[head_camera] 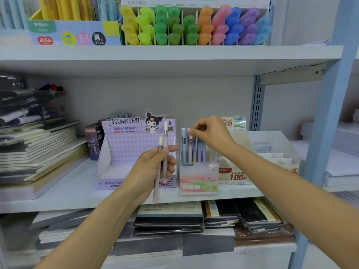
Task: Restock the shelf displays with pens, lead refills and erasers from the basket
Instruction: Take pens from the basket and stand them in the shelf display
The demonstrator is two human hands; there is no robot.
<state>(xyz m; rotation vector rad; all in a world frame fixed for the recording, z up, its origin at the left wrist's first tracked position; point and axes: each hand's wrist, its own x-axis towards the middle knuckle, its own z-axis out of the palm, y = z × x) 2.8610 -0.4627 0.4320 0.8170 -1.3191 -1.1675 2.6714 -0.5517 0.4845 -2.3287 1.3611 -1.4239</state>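
We see two slim matte lead refill tubes (162, 156) upright in our closed left hand (155, 164), before the empty purple Kuromi box (136, 152), while our right hand (211, 133) pinches tube tops in the frosted Fruit Soda holder (199, 177) near the shelf (58, 195) front edge.

Left grip (155, 164) closed, right grip (208, 133) pinched (raised)
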